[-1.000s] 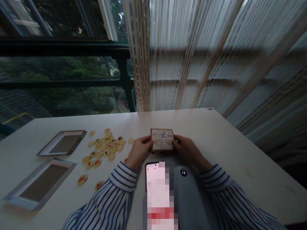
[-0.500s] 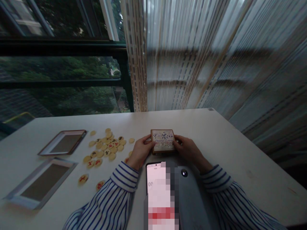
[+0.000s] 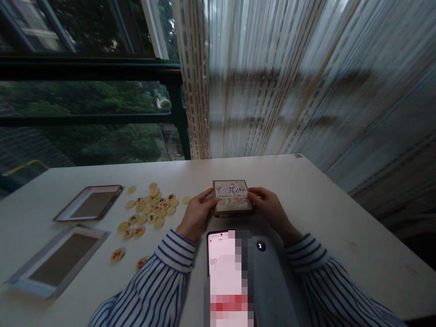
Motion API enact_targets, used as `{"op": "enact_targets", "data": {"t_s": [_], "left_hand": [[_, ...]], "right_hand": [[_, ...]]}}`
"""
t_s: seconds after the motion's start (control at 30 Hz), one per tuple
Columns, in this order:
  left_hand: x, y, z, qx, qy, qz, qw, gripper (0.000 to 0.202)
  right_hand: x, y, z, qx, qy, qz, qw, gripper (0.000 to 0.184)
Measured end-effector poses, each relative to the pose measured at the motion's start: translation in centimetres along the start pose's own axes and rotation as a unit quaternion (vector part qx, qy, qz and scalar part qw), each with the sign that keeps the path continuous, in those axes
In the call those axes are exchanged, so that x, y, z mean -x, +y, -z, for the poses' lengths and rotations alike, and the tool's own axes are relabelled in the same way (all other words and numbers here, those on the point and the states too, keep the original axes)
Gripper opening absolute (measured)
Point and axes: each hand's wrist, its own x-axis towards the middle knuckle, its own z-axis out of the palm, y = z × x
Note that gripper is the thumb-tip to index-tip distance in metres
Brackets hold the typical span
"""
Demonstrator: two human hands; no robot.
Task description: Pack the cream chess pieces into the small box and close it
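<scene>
A small flat Chinese chess box (image 3: pixel 233 200) with printed lettering on its top is held in front of me. My left hand (image 3: pixel 199 211) grips its left side, thumb on the top face. On the opposite side my right hand (image 3: pixel 270 209) holds the right edge, with the fingers around the back corner. Left of my left hand lies a loose cluster of round chess pieces (image 3: pixel 147 209), some with red or black characters facing up. A chess piece with a red mark (image 3: pixel 118 255) sits apart, nearer to me.
Two shallow open trays, a brown-rimmed one (image 3: pixel 117 190) and a white one (image 3: pixel 15 281), lie on the left of the white table (image 3: pixel 340 218). A phone (image 3: pixel 221 254) and a grey object (image 3: pixel 272 277) are close to me. Behind hangs a string curtain (image 3: pixel 259 91).
The box has risen slightly and tilted so that more of its top faces me. Both hands have moved with it; the chess pieces and trays stay put.
</scene>
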Motion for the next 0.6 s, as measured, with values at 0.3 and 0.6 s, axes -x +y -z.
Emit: {"op": "enact_targets", "data": {"t_s": [0.3, 0.6], "left_hand": [[0.30, 0.35, -0.11, 0.015, -0.004, 0.008, 1.000, 0.059], [0.64, 0.63, -0.11, 0.026, -0.026, 0.036, 0.999, 0.057]], "right_hand": [[0.34, -0.67, 0.04, -0.226, -0.016, -0.104, 0.968, 0.023], [0.29, -0.56, 0.24, -0.272, -0.023, -0.084, 0.958, 0.025]]}}
